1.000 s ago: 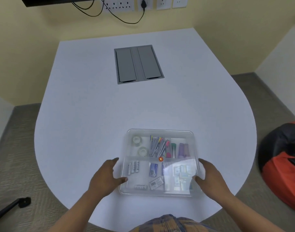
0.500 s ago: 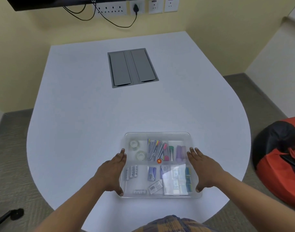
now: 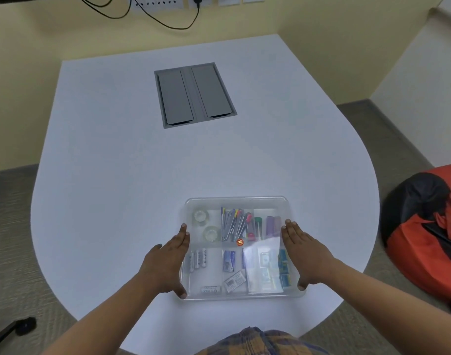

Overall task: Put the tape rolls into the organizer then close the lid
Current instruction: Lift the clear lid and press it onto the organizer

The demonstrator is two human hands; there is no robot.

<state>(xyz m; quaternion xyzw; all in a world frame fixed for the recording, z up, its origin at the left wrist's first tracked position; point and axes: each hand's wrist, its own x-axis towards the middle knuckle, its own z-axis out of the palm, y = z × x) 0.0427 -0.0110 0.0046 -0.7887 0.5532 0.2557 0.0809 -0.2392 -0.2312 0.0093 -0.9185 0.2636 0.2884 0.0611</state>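
Organizer (image 3: 238,248): clear, stiff, likely light, slippery; best held at side walls.
Tape rolls (image 3: 205,224): inside, beyond left fingertips.
Left hand (image 3: 166,262): flat, fingers extended, against left wall.
Right hand (image 3: 305,254): same, right wall.

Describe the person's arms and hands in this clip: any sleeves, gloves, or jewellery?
Both forearms are bare up to the frame edge, with no sleeves in view. The left hand and right hand wear no gloves, and no rings, watch or bracelet show. A blue-and-orange plaid garment shows at the bottom edge.
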